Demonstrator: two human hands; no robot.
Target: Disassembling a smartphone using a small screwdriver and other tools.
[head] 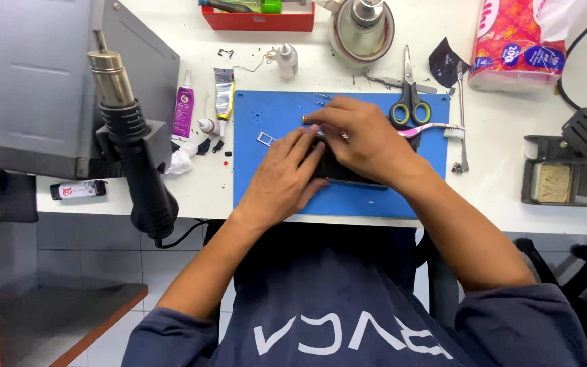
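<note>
On the blue mat, head view: a dark flat device [348, 178], seemingly a phone, is being worked on at the middle of the blue mat [266, 183], which is lying on the white counter [504, 197].
Left hand: the left hand [287, 178] is being laid flat on the device's near-left part, fingers [305, 146] together and stretched forward, pressing it down rather than gripping it.
Right hand: the right hand [358, 134] is being curled over the device's far edge; its fingertips are pinched together, and whether a small tool or part is being held there cannot be told.
Device: mostly hidden under both hands; only a dark strip is being shown beneath the right wrist.
Small frame: a little pale tray-like part [265, 138] is lying on the mat, just left of the fingers, apart from them.
Step in hand: judged to be fine work at the device's upper edge, with the body being steadied.
Next move calls for: steady downward pressure and a light, exact pinch, since the parts appear tiny.
Around, head view: scissors [410, 102] and a toothbrush [436, 129] are lying at the mat's far right; a hot-air gun [130, 143] is being kept in its holder at the left; glue tubes [202, 102] are lying beside the mat.
</note>
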